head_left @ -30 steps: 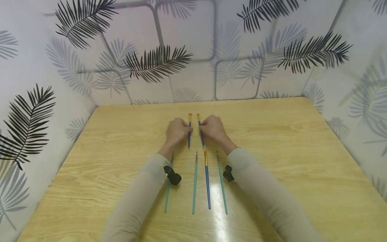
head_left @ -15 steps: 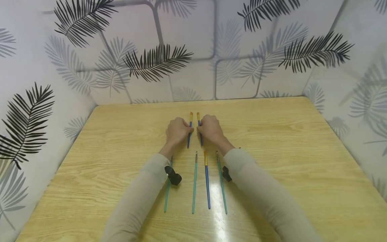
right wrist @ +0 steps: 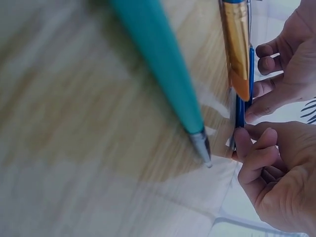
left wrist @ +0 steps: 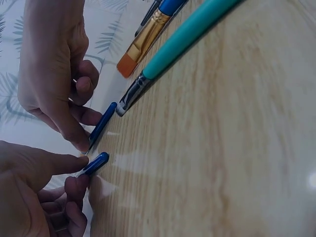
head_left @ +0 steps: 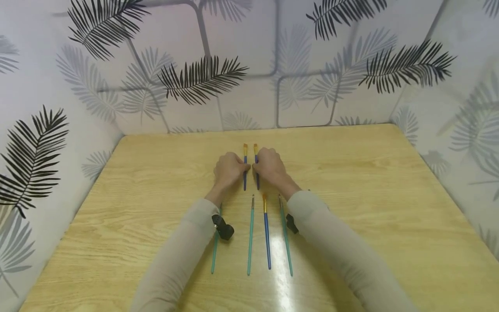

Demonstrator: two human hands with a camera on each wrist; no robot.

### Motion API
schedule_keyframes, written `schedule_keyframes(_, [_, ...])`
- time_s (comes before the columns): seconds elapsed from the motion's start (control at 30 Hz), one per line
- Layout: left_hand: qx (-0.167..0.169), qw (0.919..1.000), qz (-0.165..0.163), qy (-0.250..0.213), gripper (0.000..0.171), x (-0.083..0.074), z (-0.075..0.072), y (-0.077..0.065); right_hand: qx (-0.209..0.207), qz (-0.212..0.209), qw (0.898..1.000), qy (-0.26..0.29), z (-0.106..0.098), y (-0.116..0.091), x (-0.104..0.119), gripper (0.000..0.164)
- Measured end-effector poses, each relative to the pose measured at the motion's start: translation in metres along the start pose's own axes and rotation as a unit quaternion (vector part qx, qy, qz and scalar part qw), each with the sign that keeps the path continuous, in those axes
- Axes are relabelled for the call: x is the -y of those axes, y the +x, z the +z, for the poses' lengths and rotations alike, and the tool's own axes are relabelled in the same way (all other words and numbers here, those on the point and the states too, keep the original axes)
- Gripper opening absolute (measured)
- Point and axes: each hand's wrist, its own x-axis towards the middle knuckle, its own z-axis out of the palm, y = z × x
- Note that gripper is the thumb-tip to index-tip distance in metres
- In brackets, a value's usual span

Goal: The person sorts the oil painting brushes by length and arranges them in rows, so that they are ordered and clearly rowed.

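Observation:
Toward the far side of the table, two short blue-handled paintbrushes stand nearly parallel in the head view, a small gap between them. My left hand [head_left: 230, 170] pinches the left paintbrush [head_left: 244, 183] between thumb and fingers. On the other side, the right paintbrush [head_left: 257, 183] is pinched by my right hand [head_left: 271, 166]. Both flat orange bristle tips point away from me, at about the same height in the view. The thumbs almost meet between the handles. In the left wrist view, the blue handle end [left wrist: 101, 160] sticks out past my left fingers.
Nearer me lies a row of longer brushes: a left teal brush [head_left: 215, 253] partly under my left forearm, a middle teal brush [head_left: 251, 238], a blue brush [head_left: 267, 242] and a right teal brush [head_left: 287, 247]. The wooden table [head_left: 390, 195] meets a patterned wall [head_left: 249, 104] behind.
My right hand has shifted left with its paintbrush, which has turned straighter and come closer to the left one. The left paintbrush tilted slightly, then straightened. The row of longer brushes has stayed put.

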Motion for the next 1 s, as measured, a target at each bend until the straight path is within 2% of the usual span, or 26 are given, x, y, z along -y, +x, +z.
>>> schedule_keyframes(0.13, [0.002, 1.0000, -0.001, 0.000, 0.043, -0.0031, -0.0034, 0.0012, -0.008, 0.002, 1.000, -0.005, -0.0029, -0.0005, 0.0011, 0.041])
schedule_keyframes(0.33, [0.018, 0.9995, -0.005, 0.024, 0.047, -0.0044, -0.0042, -0.0013, 0.008, 0.013, 1.000, -0.015, -0.0025, -0.0034, -0.0009, 0.035])
schedule_keyframes(0.5, [0.021, 0.9994, -0.004, 0.027, 0.050, -0.0037, -0.0058, -0.0030, 0.014, 0.012, 1.000, -0.007, -0.0015, -0.0052, -0.0031, 0.037])
schedule_keyframes(1.0, [0.026, 0.9993, -0.017, 0.021, 0.031, -0.0025, -0.0090, -0.0069, 0.020, 0.002, 1.000, -0.008, -0.0033, -0.0096, -0.0085, 0.042])
